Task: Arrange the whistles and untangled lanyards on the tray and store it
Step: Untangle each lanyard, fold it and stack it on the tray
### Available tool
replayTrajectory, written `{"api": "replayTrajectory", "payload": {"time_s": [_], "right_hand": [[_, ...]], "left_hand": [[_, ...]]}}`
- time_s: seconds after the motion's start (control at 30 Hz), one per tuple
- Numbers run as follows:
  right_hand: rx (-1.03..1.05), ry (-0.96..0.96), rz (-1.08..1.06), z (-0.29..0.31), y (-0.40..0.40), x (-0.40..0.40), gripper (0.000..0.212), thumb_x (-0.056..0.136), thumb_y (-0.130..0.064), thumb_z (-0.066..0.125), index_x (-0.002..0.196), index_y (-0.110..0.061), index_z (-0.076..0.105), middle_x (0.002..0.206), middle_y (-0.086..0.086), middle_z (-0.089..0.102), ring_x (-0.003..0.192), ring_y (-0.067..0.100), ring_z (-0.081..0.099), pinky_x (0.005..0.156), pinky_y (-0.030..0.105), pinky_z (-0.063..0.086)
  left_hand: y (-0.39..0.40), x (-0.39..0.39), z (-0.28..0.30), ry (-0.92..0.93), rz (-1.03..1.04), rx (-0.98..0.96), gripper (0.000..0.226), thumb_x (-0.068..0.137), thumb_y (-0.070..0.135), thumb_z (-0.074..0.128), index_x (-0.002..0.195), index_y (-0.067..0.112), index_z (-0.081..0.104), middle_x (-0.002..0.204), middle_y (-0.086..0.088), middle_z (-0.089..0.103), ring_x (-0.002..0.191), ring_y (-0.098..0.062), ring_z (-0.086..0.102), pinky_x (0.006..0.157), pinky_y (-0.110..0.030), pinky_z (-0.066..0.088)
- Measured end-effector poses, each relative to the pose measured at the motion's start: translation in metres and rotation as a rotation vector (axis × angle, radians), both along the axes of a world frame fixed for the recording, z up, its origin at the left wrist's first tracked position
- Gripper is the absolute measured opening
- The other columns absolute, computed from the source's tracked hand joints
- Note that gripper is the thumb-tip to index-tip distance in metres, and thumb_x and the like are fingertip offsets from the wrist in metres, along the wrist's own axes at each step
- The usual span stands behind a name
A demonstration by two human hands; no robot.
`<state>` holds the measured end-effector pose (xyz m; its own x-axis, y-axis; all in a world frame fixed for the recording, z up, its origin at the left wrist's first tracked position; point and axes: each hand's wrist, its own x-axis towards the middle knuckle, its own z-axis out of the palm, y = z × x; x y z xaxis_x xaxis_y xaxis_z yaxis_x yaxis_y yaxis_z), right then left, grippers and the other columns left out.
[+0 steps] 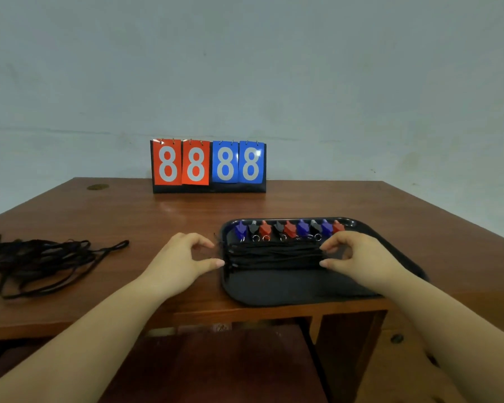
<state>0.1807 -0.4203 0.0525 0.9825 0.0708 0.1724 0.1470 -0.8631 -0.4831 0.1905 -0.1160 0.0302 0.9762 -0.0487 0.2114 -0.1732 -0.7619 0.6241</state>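
My left hand (184, 257) and right hand (358, 258) pinch the two ends of the lanyard bundle (274, 254), lying left-to-right across the tray (274, 289), just before the whistles (288, 228).

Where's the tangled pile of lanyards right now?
The tangled lanyards lie on the table's left side, well left of the left hand and the tray.

A flip scoreboard (209, 167) stands at the far edge of the table (99, 216). Its four cards each show a white 8: two on red cards (181, 162) at the left, two on blue cards (238, 162) at the right. No other text is readable.
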Motion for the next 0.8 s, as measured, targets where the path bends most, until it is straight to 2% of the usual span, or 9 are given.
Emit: {"api": "replayTrajectory", "payload": {"time_s": [0.17,0.33,0.5,0.7,0.8], "right_hand": [[-0.039,-0.001,0.088,0.006,0.051,-0.01,0.021,0.08,-0.033,0.07,0.098,-0.036,0.058,0.094,-0.016,0.057,0.077,0.004,0.059,0.073,0.018,0.05],[-0.037,0.001,0.219,0.005,0.127,-0.011,0.023,0.079,-0.032,0.072,0.1,-0.03,0.063,0.093,-0.015,0.059,0.074,0.002,0.057,0.071,0.017,0.045],[-0.087,-0.005,0.357,0.002,0.202,-0.001,0.029,0.081,-0.034,0.07,0.107,-0.025,0.064,0.098,-0.015,0.058,0.072,-0.003,0.05,0.075,0.018,0.043],[-0.158,0.013,0.421,-0.007,0.271,0.029,0.028,0.082,-0.037,0.067,0.107,-0.027,0.062,0.116,-0.006,0.058,0.091,0.009,0.052,0.088,0.027,0.045],[-0.193,0.04,0.441,-0.012,0.297,0.046,0.036,0.084,-0.039,0.064,0.118,-0.028,0.058,0.125,-0.003,0.053,0.106,0.015,0.055,0.096,0.031,0.045]], "left_hand": [[0.05,-0.029,0.011,0.008,0.044,0.057,0.03,0.077,0.045,0.07,0.101,0.034,0.058,0.103,0.01,0.051,0.085,-0.003,0.053,0.073,-0.022,0.04],[0.111,-0.051,0.007,0.028,0.081,0.12,0.025,0.08,0.04,0.069,0.102,0.032,0.058,0.107,0.008,0.05,0.099,-0.008,0.051,0.085,-0.023,0.039],[0.166,-0.055,0.003,0.023,0.153,0.155,0.026,0.082,0.039,0.067,0.106,0.03,0.061,0.11,0.009,0.052,0.106,-0.01,0.053,0.09,-0.022,0.039],[0.193,-0.035,-0.004,-0.005,0.199,0.215,0.037,0.084,0.044,0.063,0.118,0.031,0.058,0.125,0.009,0.049,0.123,-0.013,0.043,0.105,-0.029,0.034],[0.191,-0.018,-0.007,-0.013,0.186,0.287,0.044,0.085,0.05,0.058,0.126,0.031,0.054,0.132,0.007,0.046,0.128,-0.015,0.037,0.108,-0.033,0.03]]}}
